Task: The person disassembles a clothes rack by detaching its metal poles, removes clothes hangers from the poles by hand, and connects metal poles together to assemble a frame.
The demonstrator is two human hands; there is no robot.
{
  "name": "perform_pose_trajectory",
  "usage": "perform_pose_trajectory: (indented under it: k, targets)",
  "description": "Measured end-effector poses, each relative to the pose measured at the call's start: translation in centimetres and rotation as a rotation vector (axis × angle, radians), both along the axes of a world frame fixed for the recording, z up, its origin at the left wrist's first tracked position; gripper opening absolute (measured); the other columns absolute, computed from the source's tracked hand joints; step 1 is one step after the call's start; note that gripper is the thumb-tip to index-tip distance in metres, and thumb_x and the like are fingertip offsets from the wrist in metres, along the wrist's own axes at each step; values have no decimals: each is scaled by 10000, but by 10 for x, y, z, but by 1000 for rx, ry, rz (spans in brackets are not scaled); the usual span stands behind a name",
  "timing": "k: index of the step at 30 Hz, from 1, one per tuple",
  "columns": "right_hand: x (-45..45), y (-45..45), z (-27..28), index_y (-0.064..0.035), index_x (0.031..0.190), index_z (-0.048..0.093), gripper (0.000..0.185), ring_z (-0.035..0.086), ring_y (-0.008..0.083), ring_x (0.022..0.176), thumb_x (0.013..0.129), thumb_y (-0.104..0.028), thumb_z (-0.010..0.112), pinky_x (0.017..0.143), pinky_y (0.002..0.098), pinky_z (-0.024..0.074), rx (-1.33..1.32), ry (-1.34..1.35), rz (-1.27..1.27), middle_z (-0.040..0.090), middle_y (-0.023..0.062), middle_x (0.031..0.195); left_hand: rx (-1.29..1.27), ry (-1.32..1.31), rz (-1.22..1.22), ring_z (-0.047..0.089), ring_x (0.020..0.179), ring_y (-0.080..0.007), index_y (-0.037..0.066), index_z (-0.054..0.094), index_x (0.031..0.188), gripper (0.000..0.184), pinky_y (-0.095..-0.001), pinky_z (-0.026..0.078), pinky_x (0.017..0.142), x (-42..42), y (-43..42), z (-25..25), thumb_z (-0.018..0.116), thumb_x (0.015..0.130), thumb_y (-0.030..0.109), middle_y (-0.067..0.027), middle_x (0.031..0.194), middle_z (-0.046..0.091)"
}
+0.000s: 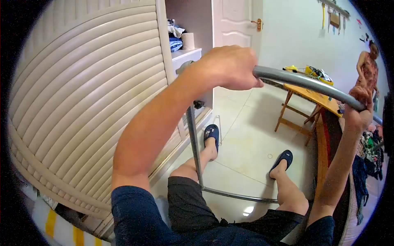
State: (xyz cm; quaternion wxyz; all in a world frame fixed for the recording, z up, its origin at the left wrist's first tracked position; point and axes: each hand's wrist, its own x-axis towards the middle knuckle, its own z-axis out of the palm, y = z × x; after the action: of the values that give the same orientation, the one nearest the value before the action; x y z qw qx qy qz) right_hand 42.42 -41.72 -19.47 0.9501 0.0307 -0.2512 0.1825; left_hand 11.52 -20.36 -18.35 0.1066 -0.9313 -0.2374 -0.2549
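A grey metal tube frame (303,79) crosses the view in front of my body, its top bar sloping down to the right. Wrapped round the left part of that bar is my left hand (234,67), with the fingers closed. My right hand (359,104) grips the bar's right end, its fingers curled over the tube. From near my left wrist a thinner upright runs down to a low bar above the floor, between my legs. What the frame joins at its right end is hidden behind my right hand.
A slatted cream door (94,115) fills the left, beside a shelf (186,55) with folded clothes. A wooden table (314,96) holding yellow items stands ahead right. Another person (367,69) stands at the far right, near piled clothes (371,151). A closed white door (236,24) is behind.
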Motion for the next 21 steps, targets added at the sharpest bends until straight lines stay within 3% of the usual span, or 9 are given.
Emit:
perform_pose_trajectory:
  k: [1, 3, 5, 6, 10, 13, 16, 19, 21]
  targets:
    - [21, 0, -8, -108, 736, 422, 326, 360, 133, 574, 1045, -137, 521, 644, 293, 379, -1, 5, 3, 331, -20, 572, -115, 80, -5, 720, 814, -388, 88, 733, 820, 365, -536, 544, 693, 0, 0, 2, 718, 856, 451, -168, 820, 727]
    - [91, -6, -32, -147, 654, 369, 423, 363, 133, 575, 1048, -159, 522, 637, 285, 360, 124, -375, 309, 336, -18, 568, 13, -29, 51, 694, 826, -368, 74, 706, 875, 312, -522, 513, 699, 5, 2, -28, 764, 813, 374, -148, 855, 706]
    - [101, -10, -34, -167, 626, 335, 488, 346, 140, 571, 1073, -228, 522, 648, 289, 355, 59, -352, 261, 326, -17, 560, 569, -480, -108, 630, 805, -330, 71, 637, 929, 307, -488, 467, 700, 7, 5, -59, 797, 742, 254, -107, 851, 630]
    - [99, -12, -33, -162, 634, 339, 484, 344, 141, 577, 1080, -229, 514, 656, 295, 357, 55, -324, 245, 322, -16, 561, 669, -510, -100, 572, 803, -288, 87, 569, 948, 366, -444, 434, 700, 10, 9, -67, 803, 678, 169, -80, 854, 553]
    - [94, -7, -27, -150, 655, 344, 463, 340, 148, 595, 1092, -200, 489, 691, 318, 370, 33, -318, 189, 309, -11, 571, 855, -553, 12, 584, 659, -268, 92, 526, 792, 280, -414, 442, 575, 21, 28, -65, 754, 792, 255, -72, 713, 543]
    - [105, -6, -31, -152, 648, 337, 465, 359, 172, 613, 1088, -179, 487, 730, 345, 393, 54, -390, 281, 305, -1, 576, 748, -565, -57, 591, 539, -281, 104, 497, 710, 302, -445, 455, 505, 24, 32, -56, 704, 866, 258, -66, 584, 527]
    - [91, -2, -29, -131, 690, 385, 375, 391, 181, 659, 1035, -130, 530, 756, 356, 408, 83, -398, 232, 350, 15, 618, 510, -465, -49, 673, 585, -345, 80, 592, 713, 254, -495, 523, 551, 21, 21, -46, 701, 843, 270, -144, 603, 627]
    - [-8, 13, -9, -108, 761, 429, 248, 417, 179, 707, 955, -88, 582, 771, 359, 418, 35, -259, 4, 402, 26, 679, 242, -209, 30, 715, 697, -399, 68, 705, 781, 239, -523, 565, 636, 7, 8, -23, 692, 785, 306, -210, 722, 699]
    - [-56, 25, 6, -96, 829, 448, 176, 423, 172, 726, 906, -75, 605, 767, 349, 413, 16, 95, -246, 441, 37, 734, 181, -100, 14, 719, 711, -403, 64, 721, 775, 246, -526, 572, 661, 5, 7, -17, 667, 795, 303, -207, 729, 704]
